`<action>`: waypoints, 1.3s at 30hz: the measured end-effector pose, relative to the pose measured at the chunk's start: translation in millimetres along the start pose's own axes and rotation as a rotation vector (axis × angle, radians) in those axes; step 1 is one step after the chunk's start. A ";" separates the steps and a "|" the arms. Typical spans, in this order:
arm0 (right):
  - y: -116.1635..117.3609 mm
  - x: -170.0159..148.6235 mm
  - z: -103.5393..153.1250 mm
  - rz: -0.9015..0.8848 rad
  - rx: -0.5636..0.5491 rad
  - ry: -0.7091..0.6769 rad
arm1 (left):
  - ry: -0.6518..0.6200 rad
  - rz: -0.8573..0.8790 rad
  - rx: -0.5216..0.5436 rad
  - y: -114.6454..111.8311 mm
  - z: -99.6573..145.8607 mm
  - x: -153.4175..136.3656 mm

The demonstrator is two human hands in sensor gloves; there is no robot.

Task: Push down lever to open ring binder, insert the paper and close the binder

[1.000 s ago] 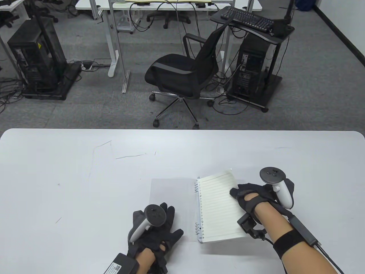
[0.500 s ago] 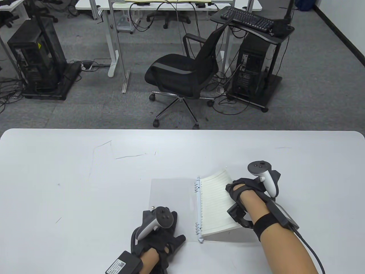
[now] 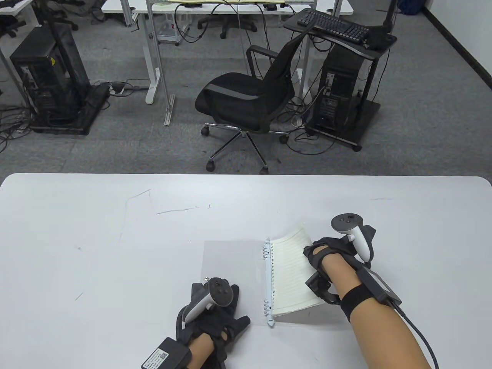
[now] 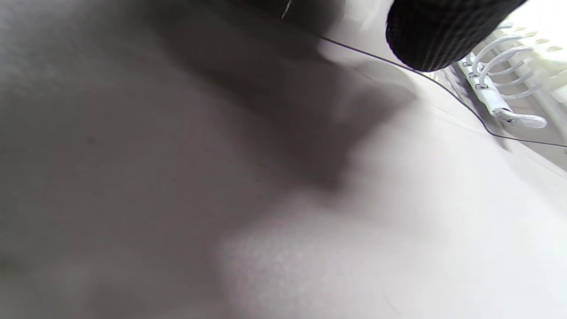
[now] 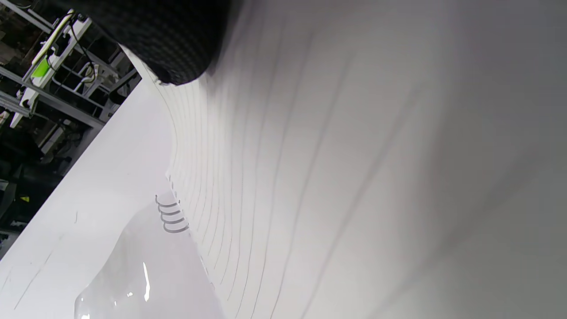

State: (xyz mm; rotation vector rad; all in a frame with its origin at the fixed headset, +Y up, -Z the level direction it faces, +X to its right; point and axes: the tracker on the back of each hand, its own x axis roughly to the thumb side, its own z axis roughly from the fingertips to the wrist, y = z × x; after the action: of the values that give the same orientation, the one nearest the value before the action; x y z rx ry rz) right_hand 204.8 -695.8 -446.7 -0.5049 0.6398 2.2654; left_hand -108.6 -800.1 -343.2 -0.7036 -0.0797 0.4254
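A ring binder lies open on the table, its translucent left cover [image 3: 230,263] flat and its white ring spine [image 3: 268,284] in the middle. A stack of lined paper [image 3: 290,269] sits on the rings, with its right side lifted and curved upward. My right hand [image 3: 326,251] grips that raised right edge; a fingertip [image 5: 164,40] lies on the lined paper [image 5: 332,155]. My left hand [image 3: 219,313] rests flat on the near part of the left cover, holding nothing. In the left wrist view one fingertip [image 4: 425,40] lies near the rings [image 4: 496,66] and the small lever [image 4: 520,119].
The white table [image 3: 96,250] carries a few faint pen marks at the back left. Beyond its far edge stand a black office chair [image 3: 250,96] and computer carts [image 3: 342,100] on the carpet.
My right hand has moved left and up, tilting the paper stack's right side off the table. My left hand slid slightly right and toward me. Little has changed in the last half second.
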 end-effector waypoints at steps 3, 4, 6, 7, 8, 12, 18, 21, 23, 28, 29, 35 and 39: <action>0.3 2.4 1.7 0.016 -0.008 0.003 | 0.000 0.002 -0.001 0.1 0.0 0.0; -0.1 3.7 2.9 0.020 -0.011 0.008 | 0.000 0.002 -0.001 0.2 0.0 -0.1; -1.4 6.3 5.1 0.037 -0.027 0.006 | 0.001 0.002 -0.002 0.2 0.1 0.0; -1.8 7.6 5.6 0.049 -0.033 0.005 | 0.001 0.001 -0.002 0.3 0.0 0.0; -2.0 8.1 5.8 0.054 -0.031 0.005 | 0.001 0.001 -0.001 0.3 0.1 0.0; -0.1 11.3 7.9 0.055 -0.020 0.005 | 0.001 0.002 -0.002 0.5 0.1 -0.1; 2.3 16.4 8.7 0.093 -0.039 0.015 | 0.001 0.003 -0.003 0.8 0.3 -0.2; 1.8 18.3 8.5 0.127 -0.045 0.011 | 0.001 0.001 -0.004 0.9 0.4 -0.1; 0.9 18.3 8.0 0.136 -0.053 0.011 | 0.001 0.000 -0.005 1.0 0.3 0.0; 2.0 14.6 5.7 0.108 -0.033 0.018 | 0.000 0.003 -0.006 1.1 0.5 -0.1; 2.3 14.3 5.6 0.107 -0.035 0.017 | 0.001 0.002 -0.006 1.1 0.4 -0.1; 4.5 15.9 6.2 0.115 -0.042 0.009 | 0.000 0.002 -0.006 1.2 0.6 -0.1; 4.3 17.5 6.9 0.143 -0.058 0.009 | 0.000 0.001 -0.008 1.2 0.5 0.1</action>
State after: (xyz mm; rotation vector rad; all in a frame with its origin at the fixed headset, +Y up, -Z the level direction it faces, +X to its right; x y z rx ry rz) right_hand 188.9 -685.1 -449.0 -0.5116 0.6336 2.4233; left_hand -109.1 -799.0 -343.6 -0.7118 -0.0809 0.4262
